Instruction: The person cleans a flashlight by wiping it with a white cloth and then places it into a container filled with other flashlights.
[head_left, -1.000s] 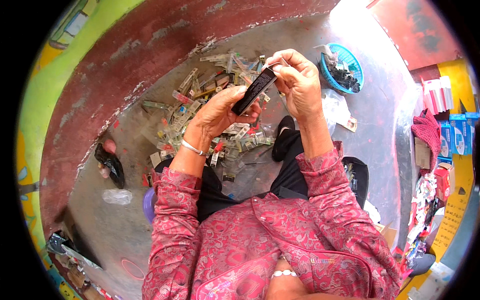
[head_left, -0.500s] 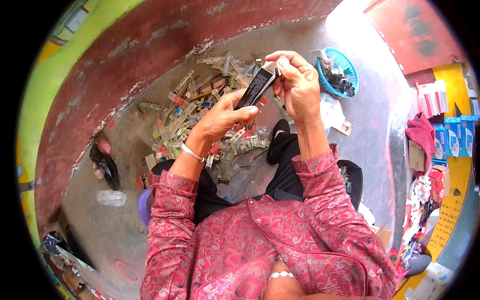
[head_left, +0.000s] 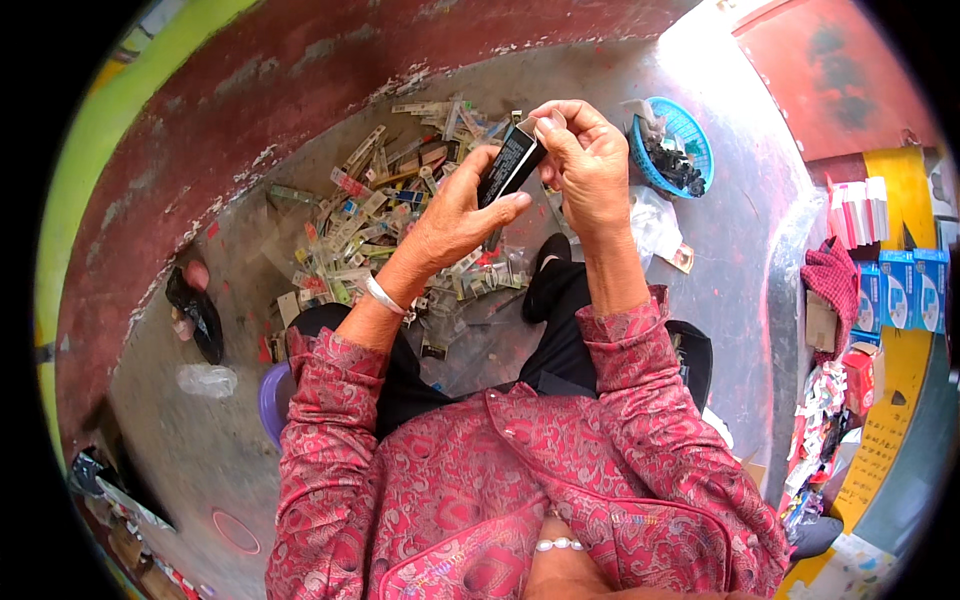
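1. While both hands stayed raised in the upper middle of the frame, the small black rectangular packet point(head_left: 506, 166) had tipped more upright than half a second before, and the right hand's fingertips point(head_left: 548, 128) had closed in on its pale upper end.
2. The left hand point(head_left: 462, 212) was wrapped around the lower half of the packet, thumb across its front, in a firm grasp.
3. The right hand point(head_left: 590, 165) pinched the top corner of the same packet between thumb and forefinger; I judged that the work had moved on to opening or peeling that end, though the flap itself was too small to make out.
4. The packet was held in the air, touching both hands, above the heap of flattened wrappers and small cartons point(head_left: 385, 225) spread over the grey floor point(head_left: 205, 440) in the upper-middle left.
5. Just right of the hands sat a blue plastic basket point(head_left: 692, 132) holding a clump of small dark pieces, heaped toward its lower side; what they were could not be told.
6. A clear crumpled plastic bag point(head_left: 650, 222) lay beside the basket, its contents unclear.
7. At the right edge stood blue boxes point(head_left: 900, 288) and a stack of pink-and-white cartons point(head_left: 858, 210), all closed.
8. At the left lay a dark sandal point(head_left: 196, 312).
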